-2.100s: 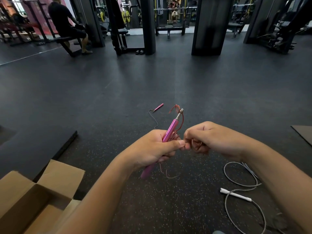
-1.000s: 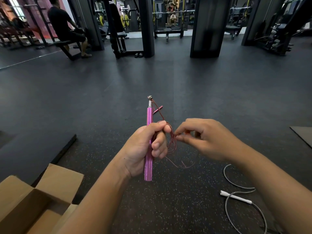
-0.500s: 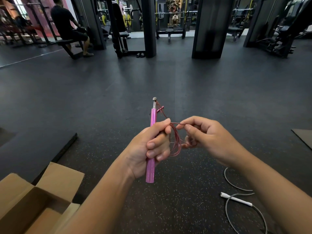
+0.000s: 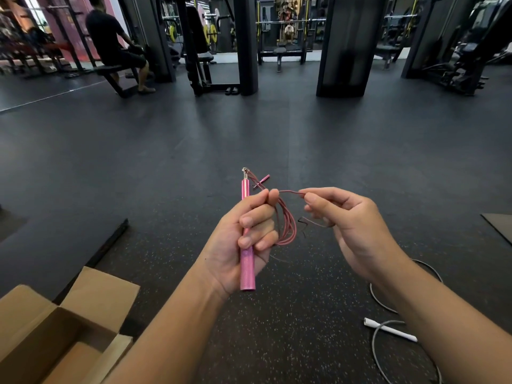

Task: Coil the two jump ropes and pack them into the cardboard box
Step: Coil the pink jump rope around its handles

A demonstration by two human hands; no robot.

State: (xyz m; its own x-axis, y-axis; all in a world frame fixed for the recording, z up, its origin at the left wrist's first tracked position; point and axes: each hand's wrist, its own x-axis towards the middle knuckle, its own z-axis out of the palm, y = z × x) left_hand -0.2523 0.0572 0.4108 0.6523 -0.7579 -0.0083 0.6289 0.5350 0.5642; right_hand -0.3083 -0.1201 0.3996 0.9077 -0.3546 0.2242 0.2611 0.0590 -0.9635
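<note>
On a dark, speckled gym floor (image 4: 277, 342), with no writing legible on any item, a person holds a pink jump rope (image 4: 286, 223) at mid-frame. Its metallic pink handle (image 4: 246, 261) stands upright, silver swivel tip at the top, thin pink cord gathered in loops just to its right. The left hand (image 4: 241, 239) grips the handle, fingers curled round it and the loops. The right hand (image 4: 352, 225) pinches the cord between thumb and forefinger, a short strand bridging the two hands. A white-handled jump rope (image 4: 388, 329) with grey cord lies loose on the floor at near right. An open cardboard box (image 4: 33, 336) sits at near left, flaps raised.
</note>
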